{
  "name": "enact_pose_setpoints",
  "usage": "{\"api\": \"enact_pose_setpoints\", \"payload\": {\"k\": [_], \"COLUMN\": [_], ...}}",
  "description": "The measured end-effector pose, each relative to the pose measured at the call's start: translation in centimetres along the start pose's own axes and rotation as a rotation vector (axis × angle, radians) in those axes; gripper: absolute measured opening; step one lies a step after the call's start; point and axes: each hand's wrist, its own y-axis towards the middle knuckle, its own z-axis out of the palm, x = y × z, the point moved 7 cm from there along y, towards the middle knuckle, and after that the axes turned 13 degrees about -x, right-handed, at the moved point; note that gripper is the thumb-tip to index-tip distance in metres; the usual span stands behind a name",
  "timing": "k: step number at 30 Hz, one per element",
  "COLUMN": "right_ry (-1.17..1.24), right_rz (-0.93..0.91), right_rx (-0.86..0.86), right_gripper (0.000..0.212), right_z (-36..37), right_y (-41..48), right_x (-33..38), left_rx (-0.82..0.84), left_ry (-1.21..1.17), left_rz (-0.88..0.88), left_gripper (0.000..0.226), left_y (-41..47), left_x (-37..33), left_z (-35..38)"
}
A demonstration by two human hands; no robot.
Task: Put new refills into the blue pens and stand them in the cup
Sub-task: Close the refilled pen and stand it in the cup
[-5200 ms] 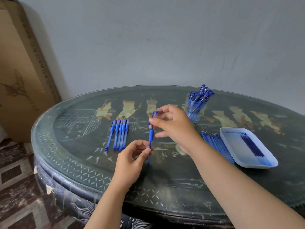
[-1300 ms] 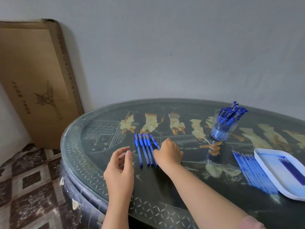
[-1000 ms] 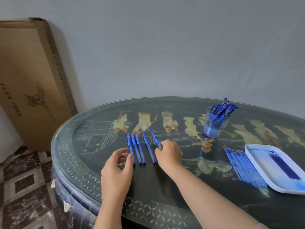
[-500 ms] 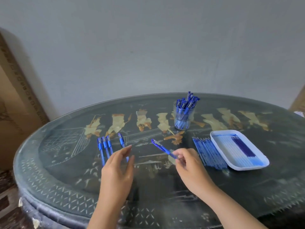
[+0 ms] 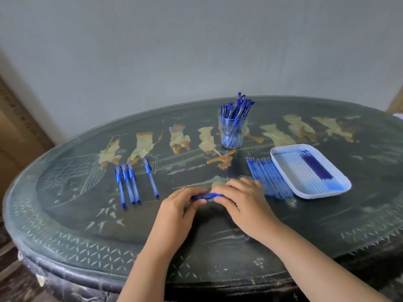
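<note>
Both hands grip one blue pen [image 5: 206, 196] horizontally: left hand [image 5: 181, 209] & right hand [image 5: 242, 200] at its ends. Glass cup [image 5: 232, 136] w/ many pens; white tray [image 5: 283, 182] holds refills [image 5: 316, 171]. Four pens [image 5: 130, 184] lie left.

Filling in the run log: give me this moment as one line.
left hand: grips blue pen | right hand: grips same pen | table: four loose pens lying | cup: pens standing

Five loose pens [image 5: 151, 180], one cup [image 5: 233, 129], one tray [image 5: 320, 194]
</note>
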Motion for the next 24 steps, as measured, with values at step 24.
{"api": "enact_pose_setpoints", "payload": {"k": [24], "right_ry": [-0.088], "right_rz": [-0.013], "right_rx": [-0.276], "right_gripper": [0.024], "right_z": [-2.1], "right_y": [0.1], "right_x": [0.3], "left_rx": [-0.089], "left_ry": [-0.044], "left_rz": [-0.289], "left_gripper": [0.016], "left_y": [0.0], "left_x": [2.0], "left_z": [-0.6]}}
